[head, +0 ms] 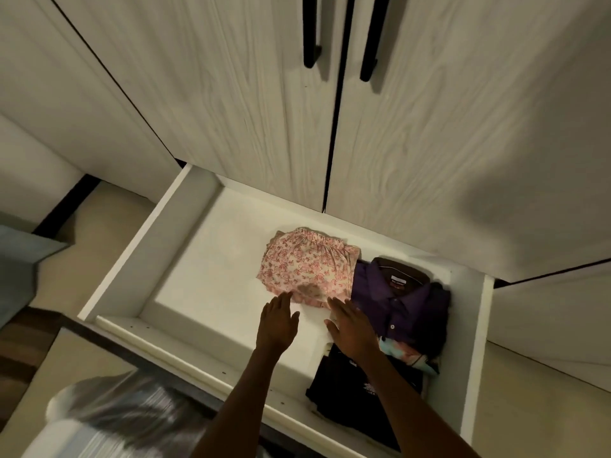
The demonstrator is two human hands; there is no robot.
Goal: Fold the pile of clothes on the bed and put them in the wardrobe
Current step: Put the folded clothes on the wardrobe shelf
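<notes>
Two hands reached down into the pulled-out white drawer (185,226) at the foot of the wardrobe (231,110). The left hand (277,322) lay flat with its fingers (281,300) straight and close together, their tips touching the near edge of the folded pink floral garment (304,266). The right hand (350,327) was likewise flat, its fingers (339,304) straight and slightly spread, their tips at the same garment's near right corner; neither hand gripped anything. The floral garment sat on the drawer floor, toward the back and middle, with its right edge just beside a folded purple shirt (396,302) with a collar and a small button showing. In front of the shirt lay a pale, multicoloured piece of cloth (410,355), partly hidden by the right forearm, and nearer still a folded black garment (347,388) with small white print. Above the drawer the wardrobe's two pale wood-grain doors stood shut, each with a long black handle (310,31). A blurred pale shape filled the lower left corner; I could not tell what it was.
</notes>
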